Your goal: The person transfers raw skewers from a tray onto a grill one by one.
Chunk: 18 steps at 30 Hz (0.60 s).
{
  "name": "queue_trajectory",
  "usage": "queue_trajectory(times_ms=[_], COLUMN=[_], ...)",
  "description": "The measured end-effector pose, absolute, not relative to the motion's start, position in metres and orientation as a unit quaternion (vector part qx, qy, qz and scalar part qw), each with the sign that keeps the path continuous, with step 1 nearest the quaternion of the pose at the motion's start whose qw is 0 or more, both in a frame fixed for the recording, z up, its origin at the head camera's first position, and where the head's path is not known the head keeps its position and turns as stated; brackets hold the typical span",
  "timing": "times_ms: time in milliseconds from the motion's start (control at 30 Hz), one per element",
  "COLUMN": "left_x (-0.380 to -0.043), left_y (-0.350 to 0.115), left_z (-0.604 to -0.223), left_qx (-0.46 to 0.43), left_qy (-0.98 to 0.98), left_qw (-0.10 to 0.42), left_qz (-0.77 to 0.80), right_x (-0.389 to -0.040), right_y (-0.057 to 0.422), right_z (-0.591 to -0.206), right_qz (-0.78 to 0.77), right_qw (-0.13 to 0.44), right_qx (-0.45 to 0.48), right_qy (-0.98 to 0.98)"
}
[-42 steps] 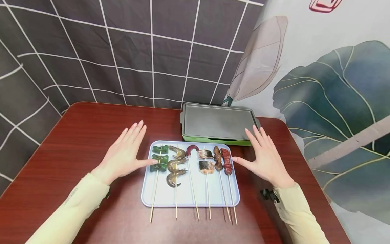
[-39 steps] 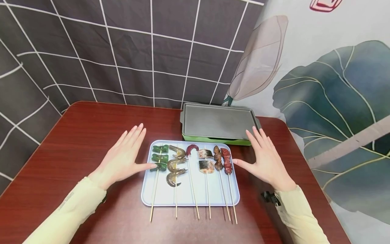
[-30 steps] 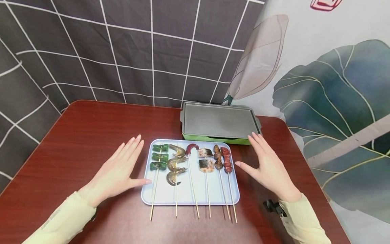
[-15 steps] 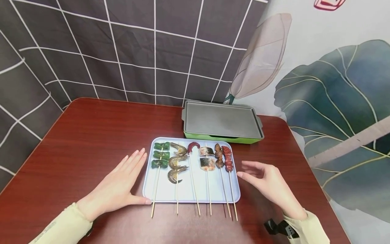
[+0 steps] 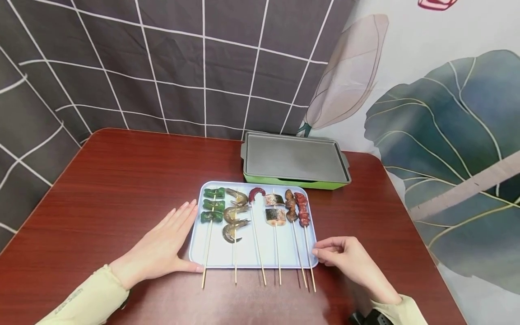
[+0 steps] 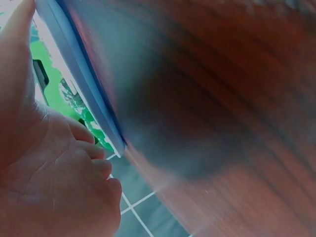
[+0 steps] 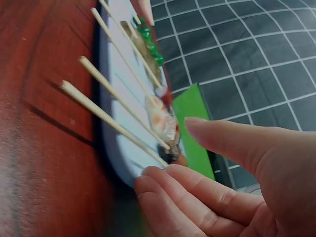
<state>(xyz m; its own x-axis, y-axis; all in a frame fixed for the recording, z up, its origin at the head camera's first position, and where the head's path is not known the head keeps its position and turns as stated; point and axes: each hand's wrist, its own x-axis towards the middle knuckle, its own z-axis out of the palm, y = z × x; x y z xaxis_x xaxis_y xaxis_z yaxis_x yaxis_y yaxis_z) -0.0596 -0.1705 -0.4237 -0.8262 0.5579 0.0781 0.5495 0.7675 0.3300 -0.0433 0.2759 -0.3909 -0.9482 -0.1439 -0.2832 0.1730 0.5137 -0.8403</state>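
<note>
A pale blue tray [image 5: 219, 259] on the table carries several food skewers, their sticks poking over its near rim. From left to right they are green pepper [image 5: 212, 206], shrimp [image 5: 235, 214], a red tentacle [image 5: 257, 194], fish pieces [image 5: 276, 216], brown meat [image 5: 290, 205] and red meat [image 5: 302, 210]. My left hand [image 5: 156, 250] lies with straight fingers along the tray's left side, its thumb at the near left corner. At the near right corner is my right hand [image 5: 349, 259], fingers bent beside the red meat stick. Its thumb and fingertips stand apart in the right wrist view.
A grill [image 5: 296, 158] with a grey plate and green base stands behind the tray. The reddish-brown table [image 5: 134, 180] reaches back to a dark checked cloth [image 5: 170, 67]; a leaf-patterned cloth [image 5: 447, 126] hangs at the right.
Both hands have come down toward the near side of the tray. The right hand's fingers have bent and reached the near right corner; the left thumb has slid to the near left corner.
</note>
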Motion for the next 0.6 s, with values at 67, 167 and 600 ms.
queue_trajectory(times_ms=[67, 167, 600], left_x=[-0.06, -0.06, -0.06], left_y=[-0.171, -0.17, -0.17], left_z=[-0.423, -0.423, -0.425], left_qx=[0.295, 0.298, 0.302], left_qy=[0.939, 0.938, 0.939], left_qw=[0.018, 0.024, 0.037], left_qz=[0.172, 0.173, 0.161], right_x=[-0.043, -0.042, -0.048], right_y=[0.275, 0.272, 0.259], right_z=[-0.394, -0.396, -0.405], right_qz=[-0.504, -0.513, -0.513], right_qw=[0.165, 0.164, 0.163], right_qx=[0.011, 0.023, 0.023], right_qy=[0.848, 0.842, 0.842])
